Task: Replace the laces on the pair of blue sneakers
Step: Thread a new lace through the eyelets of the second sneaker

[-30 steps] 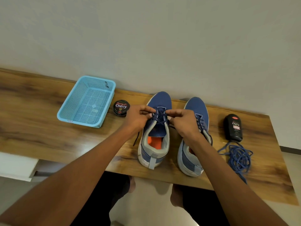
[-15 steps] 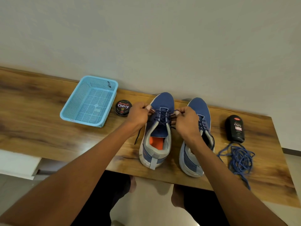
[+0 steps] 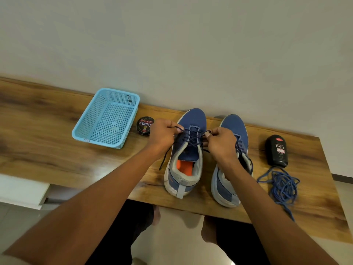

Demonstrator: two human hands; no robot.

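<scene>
Standing side by side on the brown wood-grain tabletop [image 3: 47, 142], toes toward the pale wall, are two blue fabric sneakers with grey heel collars and white soles. The left-hand sneaker [image 3: 186, 155] shows an orange insole and carries a dark navy lace [image 3: 193, 137] threaded across its upper eyelets. The left hand [image 3: 164, 133] has its fingers curled, pinching one run of that lace at the sneaker's left edge; a loose tail of the lace hangs from below this hand down onto the tabletop beside the shoe. The right hand [image 3: 221, 143] has its fingers curled likewise, pinching the opposite run of the same lace at the sneaker's right edge. The two hands are apart, with the lace crossings between them. The right-hand sneaker [image 3: 232, 165] is partly covered by the right wrist and forearm; its own dark lacing shows beside the wrist.

Near the right-hand sneaker, on its right, lies a loose tangle of brighter blue cord laces [image 3: 282, 185]. Just beyond that tangle stands a black plastic polish bottle labelled Cherry [image 3: 277, 151]. Left of the left hand sits a round black polish tin labelled Cherry [image 3: 144, 126], and just beside it a light-blue perforated plastic basket [image 3: 91, 119].
</scene>
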